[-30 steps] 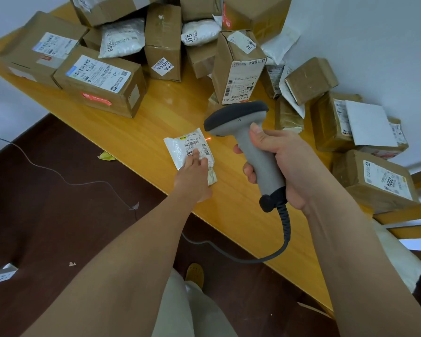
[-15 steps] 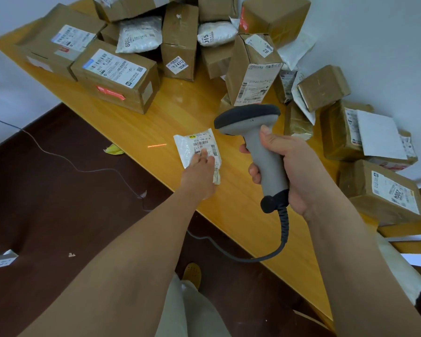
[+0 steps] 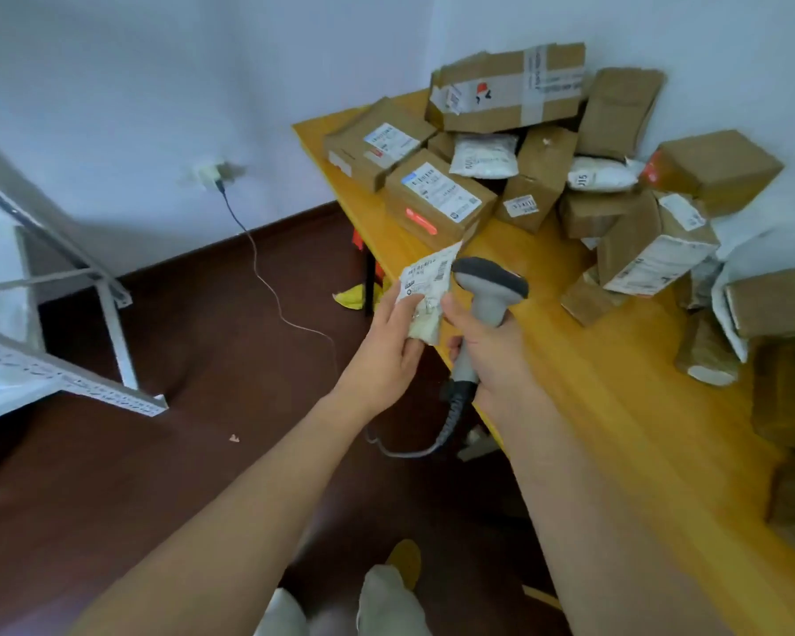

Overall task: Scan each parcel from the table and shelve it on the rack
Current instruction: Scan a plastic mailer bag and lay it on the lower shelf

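Left hand [image 3: 393, 348]: fingers pinch small white parcel [image 3: 425, 293], lifted clear of table [image 3: 616, 406] at its near-left edge. Right hand [image 3: 487, 355]: fingers wrapped round scanner [image 3: 487, 296] handle. Step, judged: parcel lifted for shelving; next, carry left to rack [image 3: 65, 383]. Rack cut off; label print unreadable.

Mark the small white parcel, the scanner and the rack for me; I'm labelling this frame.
small white parcel [image 3: 425, 293]: head view, on its printed label, held in the left hand.
scanner [image 3: 489, 280]: head view, on its dark head, gripped by the right hand.
rack [image 3: 111, 397]: head view, on the perforated shelf edge.
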The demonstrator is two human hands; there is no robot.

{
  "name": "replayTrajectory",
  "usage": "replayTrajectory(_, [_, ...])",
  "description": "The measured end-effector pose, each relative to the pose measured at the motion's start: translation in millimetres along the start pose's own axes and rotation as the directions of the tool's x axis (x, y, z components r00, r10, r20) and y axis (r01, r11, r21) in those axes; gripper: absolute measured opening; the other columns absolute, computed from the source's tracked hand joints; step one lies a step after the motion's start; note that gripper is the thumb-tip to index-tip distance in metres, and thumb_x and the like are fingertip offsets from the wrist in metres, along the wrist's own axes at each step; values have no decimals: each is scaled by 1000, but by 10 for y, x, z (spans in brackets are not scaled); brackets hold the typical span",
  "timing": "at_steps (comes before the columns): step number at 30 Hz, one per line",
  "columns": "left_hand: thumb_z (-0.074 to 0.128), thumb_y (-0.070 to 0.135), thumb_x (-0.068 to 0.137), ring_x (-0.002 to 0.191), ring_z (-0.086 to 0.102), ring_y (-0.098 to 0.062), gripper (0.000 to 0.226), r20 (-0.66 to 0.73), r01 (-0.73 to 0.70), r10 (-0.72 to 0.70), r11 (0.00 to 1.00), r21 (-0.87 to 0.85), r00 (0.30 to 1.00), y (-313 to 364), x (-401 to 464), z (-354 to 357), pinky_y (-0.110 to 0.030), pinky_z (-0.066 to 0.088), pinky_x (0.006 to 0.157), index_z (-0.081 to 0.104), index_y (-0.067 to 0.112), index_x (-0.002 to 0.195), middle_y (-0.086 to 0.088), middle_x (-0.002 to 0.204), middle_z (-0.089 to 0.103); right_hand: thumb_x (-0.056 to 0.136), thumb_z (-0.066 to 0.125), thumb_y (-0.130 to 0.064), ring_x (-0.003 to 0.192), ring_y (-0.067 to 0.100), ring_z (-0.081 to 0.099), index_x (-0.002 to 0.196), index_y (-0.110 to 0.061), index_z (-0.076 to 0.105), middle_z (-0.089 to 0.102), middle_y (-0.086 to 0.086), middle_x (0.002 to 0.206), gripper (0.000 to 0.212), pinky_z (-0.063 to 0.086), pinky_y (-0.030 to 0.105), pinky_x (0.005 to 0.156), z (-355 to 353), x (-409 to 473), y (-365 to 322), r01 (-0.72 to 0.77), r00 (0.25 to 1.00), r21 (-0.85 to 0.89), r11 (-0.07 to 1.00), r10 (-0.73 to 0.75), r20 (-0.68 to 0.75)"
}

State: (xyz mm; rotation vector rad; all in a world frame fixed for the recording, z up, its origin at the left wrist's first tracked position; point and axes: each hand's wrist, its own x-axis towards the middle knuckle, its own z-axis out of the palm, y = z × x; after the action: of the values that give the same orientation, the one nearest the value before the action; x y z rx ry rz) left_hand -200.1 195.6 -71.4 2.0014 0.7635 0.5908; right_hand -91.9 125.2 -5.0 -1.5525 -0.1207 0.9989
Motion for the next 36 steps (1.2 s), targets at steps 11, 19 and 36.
replayTrajectory(11, [47, 0, 82, 108, 65, -30, 34, -147, 366, -632, 605, -708, 761, -914, -1502, -2518, -47, 51, 98, 69, 4, 108, -17, 116, 67, 66, 85, -7, 85, 22, 70, 122, -11, 59, 71, 12, 103, 62, 59, 34, 70, 2548, -801, 1078, 69, 988, -312, 948, -22, 154])
replayTrajectory(19, [65, 20, 91, 98, 67, -29, 34, 143, 398, -836, 97, -912, 530, -1951, -3005, -4467, -44, 58, 86, 60, 3, 120, -20, 114, 64, 74, 78, -5, 77, 17, 68, 123, -17, 55, 71, 9, 100, 55, 52, 26, 64, 4679, -1844, 2072, 26, 932, -377, 926, 114, 344])
replayTrajectory(36, [54, -1, 93, 73, 60, -21, 37, -236, 281, -971, 214, -936, -47, -4466, -3651, -5994, -34, 52, 60, 53, 11, 128, -13, 99, 65, 89, 63, -5, 54, 8, 57, 112, -14, 56, 63, 5, 85, 26, 50, 22, 55, 6780, -1626, 3316, 104, 855, -649, 753, 266, 446])
